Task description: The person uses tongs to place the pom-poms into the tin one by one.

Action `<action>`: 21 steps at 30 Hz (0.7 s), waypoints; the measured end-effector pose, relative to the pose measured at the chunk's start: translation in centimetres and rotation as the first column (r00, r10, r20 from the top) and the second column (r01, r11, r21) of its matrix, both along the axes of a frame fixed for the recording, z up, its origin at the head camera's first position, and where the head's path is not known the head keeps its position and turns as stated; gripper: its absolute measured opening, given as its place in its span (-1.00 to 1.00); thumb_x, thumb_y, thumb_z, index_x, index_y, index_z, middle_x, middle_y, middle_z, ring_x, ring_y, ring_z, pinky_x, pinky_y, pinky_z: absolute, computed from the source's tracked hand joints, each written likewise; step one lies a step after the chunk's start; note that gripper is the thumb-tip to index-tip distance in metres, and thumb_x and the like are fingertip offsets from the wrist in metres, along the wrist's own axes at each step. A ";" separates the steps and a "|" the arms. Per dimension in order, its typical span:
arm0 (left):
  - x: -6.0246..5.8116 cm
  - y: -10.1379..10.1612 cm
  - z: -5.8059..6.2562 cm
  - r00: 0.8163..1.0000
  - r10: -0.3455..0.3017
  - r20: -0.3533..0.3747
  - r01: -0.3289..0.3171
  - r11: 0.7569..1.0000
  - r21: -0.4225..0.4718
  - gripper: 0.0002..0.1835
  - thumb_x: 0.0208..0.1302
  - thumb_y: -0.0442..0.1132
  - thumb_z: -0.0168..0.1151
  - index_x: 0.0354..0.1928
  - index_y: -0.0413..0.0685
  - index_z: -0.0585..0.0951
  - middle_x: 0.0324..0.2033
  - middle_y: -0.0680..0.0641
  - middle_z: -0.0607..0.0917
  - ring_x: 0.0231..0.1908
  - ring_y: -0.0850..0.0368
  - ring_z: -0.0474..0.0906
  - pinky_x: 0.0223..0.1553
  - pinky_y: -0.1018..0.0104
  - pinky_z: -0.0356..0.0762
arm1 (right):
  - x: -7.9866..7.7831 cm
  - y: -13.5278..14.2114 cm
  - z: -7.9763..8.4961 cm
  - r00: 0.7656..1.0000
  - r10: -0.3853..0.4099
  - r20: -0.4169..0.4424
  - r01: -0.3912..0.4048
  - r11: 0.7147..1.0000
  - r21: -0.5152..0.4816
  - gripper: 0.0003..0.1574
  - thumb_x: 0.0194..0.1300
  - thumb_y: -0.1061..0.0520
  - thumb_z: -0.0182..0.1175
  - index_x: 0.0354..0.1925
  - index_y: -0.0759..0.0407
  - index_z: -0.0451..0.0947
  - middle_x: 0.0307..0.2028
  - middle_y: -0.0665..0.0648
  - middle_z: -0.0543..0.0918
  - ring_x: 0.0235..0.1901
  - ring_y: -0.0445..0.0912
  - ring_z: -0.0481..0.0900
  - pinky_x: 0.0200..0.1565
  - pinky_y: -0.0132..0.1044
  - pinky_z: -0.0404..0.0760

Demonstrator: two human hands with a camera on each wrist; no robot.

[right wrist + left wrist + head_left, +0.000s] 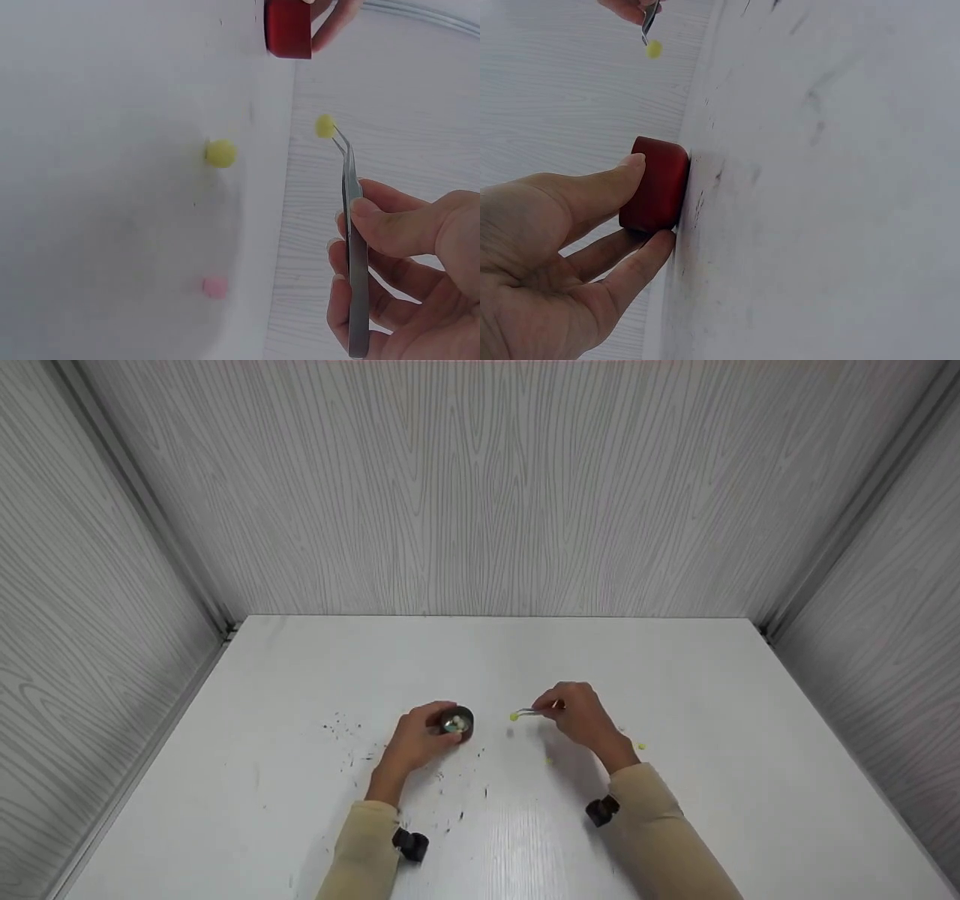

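My left hand (415, 741) holds a small red cup (658, 186) between thumb and fingers, its base down at the white table. In the head view its mouth shows a dark rim, with several small pale pieces (457, 723) inside. To the right of the cup, my right hand (583, 715) pinches silver bent-tip tweezers (357, 247) between thumb and fingers. A small round yellow piece (324, 126) sits at the tweezer tips, above the table, with its shadow below. The tips point left, toward the cup.
Another yellow piece (220, 154) and a pink piece (215, 287) lie on the white table (300, 660) near my right hand. A yellow piece (642, 745) lies right of my right wrist. Dark specks mark the tabletop around my left hand. Grey wood-grain panels (480, 495) enclose the back and sides.
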State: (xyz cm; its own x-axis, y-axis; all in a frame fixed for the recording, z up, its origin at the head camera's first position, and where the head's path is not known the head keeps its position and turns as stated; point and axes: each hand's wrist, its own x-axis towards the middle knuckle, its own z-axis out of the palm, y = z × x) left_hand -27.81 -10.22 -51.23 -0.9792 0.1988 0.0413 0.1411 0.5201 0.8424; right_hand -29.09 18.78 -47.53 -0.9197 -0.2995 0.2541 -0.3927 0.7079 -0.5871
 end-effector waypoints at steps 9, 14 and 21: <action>-0.1 0.0 -0.2 1.000 -0.002 -0.011 0.002 1.000 -0.003 -0.45 0.28 -0.36 0.42 0.32 -0.15 0.58 0.24 -0.25 0.67 0.25 -0.21 0.61 0.36 -0.13 0.49 | -0.2 -2.1 0.3 1.000 0.022 0.016 -0.022 1.000 0.011 -0.80 0.26 0.41 0.36 -0.24 0.21 0.84 -0.27 0.17 0.81 -0.26 0.00 0.70 -0.17 -0.10 0.71; 0.1 0.0 -0.1 1.000 -0.015 -0.022 0.014 1.000 -0.020 -0.44 0.30 -0.35 0.41 0.34 -0.16 0.56 0.23 -0.26 0.67 0.24 -0.22 0.61 0.34 -0.14 0.50 | -0.3 -2.9 0.4 0.999 0.051 0.009 -0.051 0.998 0.027 -0.80 0.28 0.41 0.33 -0.23 0.21 0.84 -0.27 0.19 0.80 -0.23 0.04 0.73 -0.16 -0.08 0.73; 0.0 0.0 -0.1 1.000 -0.008 -0.010 0.008 1.000 -0.010 -0.43 0.31 -0.34 0.41 0.35 -0.14 0.55 0.26 -0.24 0.65 0.26 -0.20 0.60 0.36 -0.11 0.50 | -0.5 -4.0 1.1 0.998 0.048 0.047 -0.051 0.997 0.055 -0.79 0.32 0.39 0.32 -0.21 0.19 0.84 -0.24 0.17 0.80 -0.20 0.01 0.73 -0.14 -0.11 0.74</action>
State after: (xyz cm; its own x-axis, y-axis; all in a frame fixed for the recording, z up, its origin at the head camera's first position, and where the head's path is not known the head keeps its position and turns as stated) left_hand -27.82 -10.22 -51.36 -0.9770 0.2073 0.0495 0.1542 0.5271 0.8357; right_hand -29.60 14.77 -46.47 -0.9136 -0.3573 0.1942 -0.4019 0.7205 -0.5651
